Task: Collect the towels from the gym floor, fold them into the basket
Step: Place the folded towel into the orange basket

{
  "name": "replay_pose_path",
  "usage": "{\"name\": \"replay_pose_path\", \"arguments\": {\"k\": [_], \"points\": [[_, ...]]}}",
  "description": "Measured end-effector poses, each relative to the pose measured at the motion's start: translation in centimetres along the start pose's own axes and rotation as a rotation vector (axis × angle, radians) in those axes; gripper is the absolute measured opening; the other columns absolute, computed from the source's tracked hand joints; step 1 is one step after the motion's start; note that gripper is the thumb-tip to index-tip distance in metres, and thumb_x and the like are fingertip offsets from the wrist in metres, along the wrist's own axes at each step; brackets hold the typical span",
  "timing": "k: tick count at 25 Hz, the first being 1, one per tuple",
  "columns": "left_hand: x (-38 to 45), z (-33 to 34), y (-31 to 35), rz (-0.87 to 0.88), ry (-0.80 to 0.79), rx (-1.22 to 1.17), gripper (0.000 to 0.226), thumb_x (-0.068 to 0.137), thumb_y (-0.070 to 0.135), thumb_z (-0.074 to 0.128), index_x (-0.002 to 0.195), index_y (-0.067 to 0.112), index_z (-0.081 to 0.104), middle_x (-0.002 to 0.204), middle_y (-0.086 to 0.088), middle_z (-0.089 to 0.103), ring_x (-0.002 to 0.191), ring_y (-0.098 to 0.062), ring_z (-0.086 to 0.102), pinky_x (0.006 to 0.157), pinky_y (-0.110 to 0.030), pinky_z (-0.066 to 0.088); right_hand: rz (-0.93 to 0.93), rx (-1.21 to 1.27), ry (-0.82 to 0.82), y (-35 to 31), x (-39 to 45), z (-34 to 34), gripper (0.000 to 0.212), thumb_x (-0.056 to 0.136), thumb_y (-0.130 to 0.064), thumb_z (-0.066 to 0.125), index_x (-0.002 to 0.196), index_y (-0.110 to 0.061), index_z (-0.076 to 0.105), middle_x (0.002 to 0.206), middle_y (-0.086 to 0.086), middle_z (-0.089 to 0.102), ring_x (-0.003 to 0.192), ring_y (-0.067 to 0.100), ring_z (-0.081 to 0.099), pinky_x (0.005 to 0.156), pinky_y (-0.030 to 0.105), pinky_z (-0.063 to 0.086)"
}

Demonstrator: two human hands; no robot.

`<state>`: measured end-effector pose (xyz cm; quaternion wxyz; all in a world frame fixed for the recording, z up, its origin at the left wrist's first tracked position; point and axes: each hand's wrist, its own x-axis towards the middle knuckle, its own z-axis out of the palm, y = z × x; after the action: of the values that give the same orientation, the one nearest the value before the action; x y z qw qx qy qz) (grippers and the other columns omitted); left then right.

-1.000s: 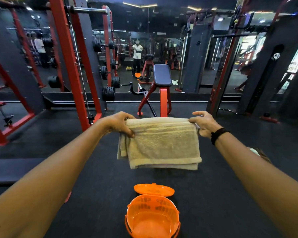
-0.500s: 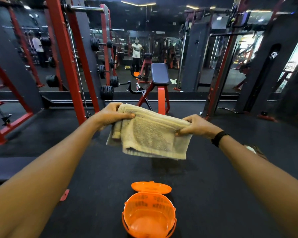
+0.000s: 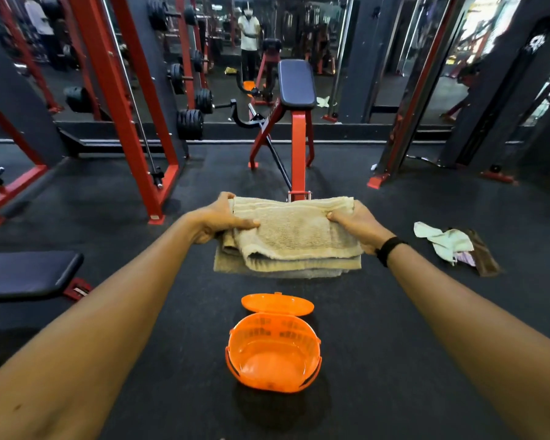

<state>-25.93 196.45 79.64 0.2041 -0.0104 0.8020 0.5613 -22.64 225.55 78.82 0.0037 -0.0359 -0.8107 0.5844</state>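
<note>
Left hand [image 3: 218,222] and right hand [image 3: 356,225] each grip one end of the folded beige towel [image 3: 294,239], held in the air beyond the orange basket [image 3: 273,354]. Basket on floor, lid [image 3: 277,304] open at far side. Crumpled towels [image 3: 451,244] far-right of basket.

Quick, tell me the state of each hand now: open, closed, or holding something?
Left hand: closed, gripping the left end of the folded beige towel.
Right hand: closed, gripping the towel's right end.
</note>
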Motion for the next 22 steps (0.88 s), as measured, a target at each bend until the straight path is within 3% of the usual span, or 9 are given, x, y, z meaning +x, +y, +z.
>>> {"name": "replay_pose_path", "arguments": {"k": [4, 7, 10, 14, 16, 19, 22], "points": [[5.6, -0.5, -3.6, -0.023, -0.010, 0.021, 0.078, 0.068, 0.018, 0.085, 0.127, 0.019, 0.034, 0.122, -0.008, 0.052, 0.109, -0.022, 0.056, 0.091, -0.043, 0.053, 0.110, 0.029, -0.068, 2.6, 3.7, 1.6, 0.019, 0.086, -0.007, 0.068, 0.099, -0.018, 0.059, 0.104, 0.004, 0.067, 0.097, 0.019, 0.065, 0.085, 0.035, 0.056], [9.9, -2.2, -6.9, -0.102, 0.016, 0.068, 0.063, 0.079, 0.027, 0.078, 0.128, 0.018, 0.040, 0.121, -0.005, 0.052, 0.104, -0.020, 0.055, 0.081, -0.038, 0.053, 0.210, 0.076, -0.155, 4.9, 6.8, 2.9, 0.036, 0.081, -0.010, 0.074, 0.112, -0.015, 0.056, 0.107, 0.004, 0.066, 0.095, 0.017, 0.066, 0.078, 0.032, 0.059], [14.4, -4.8, -11.6, -0.186, 0.113, 0.132, 0.057, 0.087, 0.036, 0.068, 0.134, 0.014, 0.042, 0.129, -0.010, 0.051, 0.104, -0.022, 0.053, 0.079, -0.036, 0.044, 0.236, -0.097, -0.154, 8.6, 10.3, 6.1, 0.039, 0.079, -0.013, 0.077, 0.111, -0.009, 0.055, 0.105, 0.007, 0.065, 0.094, 0.021, 0.064, 0.080, 0.037, 0.057], [19.3, -6.9, -18.4, -0.263, 0.045, 0.265, 0.046, 0.091, 0.035, 0.063, 0.128, 0.012, 0.051, 0.132, -0.012, 0.052, 0.116, -0.028, 0.053, 0.083, -0.037, 0.045, 0.273, -0.432, -0.136, 16.5, 13.3, 10.4, 0.033, 0.076, -0.014, 0.077, 0.089, -0.012, 0.047, 0.081, -0.003, 0.053, 0.078, 0.016, 0.051, 0.064, 0.030, 0.040], [21.9, -6.7, -21.9, -0.287, 0.022, 0.338, 0.043, 0.092, 0.031, 0.062, 0.128, 0.010, 0.052, 0.131, -0.013, 0.054, 0.117, -0.028, 0.054, 0.092, -0.038, 0.045, 0.349, -0.506, -0.087, 21.5, 14.4, 12.1, 0.034, 0.075, -0.016, 0.076, 0.092, -0.013, 0.046, 0.086, 0.002, 0.057, 0.084, 0.022, 0.054, 0.067, 0.036, 0.042], [25.7, -4.1, -28.3, -0.326, -0.058, 0.444, 0.041, 0.094, 0.028, 0.059, 0.130, 0.010, 0.052, 0.128, -0.010, 0.057, 0.116, -0.025, 0.055, 0.092, -0.033, 0.044, 0.480, -0.553, -0.034, 29.6, 15.8, 14.2, 0.034, 0.077, -0.019, 0.072, 0.097, -0.016, 0.045, 0.096, 0.008, 0.060, 0.090, 0.030, 0.057, 0.075, 0.043, 0.047], [28.9, 0.0, -35.7, -0.330, -0.152, 0.541, 0.045, 0.093, 0.028, 0.059, 0.134, 0.013, 0.048, 0.132, -0.009, 0.055, 0.119, -0.023, 0.053, 0.095, -0.033, 0.044, 0.548, -0.512, 0.015, 37.5, 16.7, 16.9, 0.031, 0.079, -0.016, 0.069, 0.098, -0.016, 0.045, 0.093, 0.007, 0.060, 0.087, 0.029, 0.058, 0.072, 0.040, 0.047]]}}
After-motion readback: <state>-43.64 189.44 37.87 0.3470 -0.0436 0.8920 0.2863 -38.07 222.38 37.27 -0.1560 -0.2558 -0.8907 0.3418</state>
